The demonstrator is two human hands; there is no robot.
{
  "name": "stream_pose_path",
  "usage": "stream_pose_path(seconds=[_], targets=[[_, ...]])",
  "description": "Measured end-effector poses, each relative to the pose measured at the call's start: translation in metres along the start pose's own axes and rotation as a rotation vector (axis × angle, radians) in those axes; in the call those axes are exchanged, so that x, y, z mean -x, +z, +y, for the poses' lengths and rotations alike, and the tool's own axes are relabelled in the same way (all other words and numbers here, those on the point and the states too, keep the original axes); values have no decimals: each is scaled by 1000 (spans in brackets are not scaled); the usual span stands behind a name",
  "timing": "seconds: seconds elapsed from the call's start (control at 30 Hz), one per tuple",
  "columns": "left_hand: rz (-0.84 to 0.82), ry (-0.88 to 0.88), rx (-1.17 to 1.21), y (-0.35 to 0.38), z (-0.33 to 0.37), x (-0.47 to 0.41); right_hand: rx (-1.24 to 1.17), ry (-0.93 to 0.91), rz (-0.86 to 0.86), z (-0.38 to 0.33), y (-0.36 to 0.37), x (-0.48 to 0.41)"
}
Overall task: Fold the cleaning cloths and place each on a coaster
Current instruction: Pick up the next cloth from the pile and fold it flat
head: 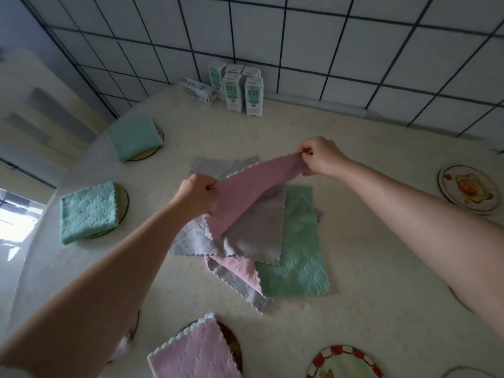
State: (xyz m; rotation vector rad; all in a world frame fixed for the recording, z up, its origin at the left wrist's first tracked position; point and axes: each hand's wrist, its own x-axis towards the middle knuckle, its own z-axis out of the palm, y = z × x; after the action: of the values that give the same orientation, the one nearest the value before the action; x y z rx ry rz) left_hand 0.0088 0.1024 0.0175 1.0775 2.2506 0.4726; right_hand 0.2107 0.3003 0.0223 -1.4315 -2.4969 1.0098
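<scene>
A pink cleaning cloth (245,192) hangs stretched in the air between my hands above the pile. My left hand (195,195) pinches its near-left corner; my right hand (320,156) pinches the far-right corner. Under it lies a pile of unfolded cloths: grey (253,233), green (297,255), another pink (240,268). Folded cloths rest on coasters: a green one (133,137) at far left, a textured green one (88,211) at left, a pink one (191,353) at the near edge.
Bare coasters lie at right (469,189) and near right (343,364), with a third one's rim at the bottom right. Several milk cartons (240,91) stand by the tiled wall (327,36). The cream table (381,268) drops off at left.
</scene>
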Motion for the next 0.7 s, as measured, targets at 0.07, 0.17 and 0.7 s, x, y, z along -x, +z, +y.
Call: stream_pose_path(seconds=[0.07,0.17,0.7], targets=[[96,38,83,-16,18,-2,-12,-2,152,-9,-13,4],[172,190,3,-34,46,6,-79,-53,410,-20,-36,23],[151,782,25,98,34,162,285,-202,717,100,-4,314]])
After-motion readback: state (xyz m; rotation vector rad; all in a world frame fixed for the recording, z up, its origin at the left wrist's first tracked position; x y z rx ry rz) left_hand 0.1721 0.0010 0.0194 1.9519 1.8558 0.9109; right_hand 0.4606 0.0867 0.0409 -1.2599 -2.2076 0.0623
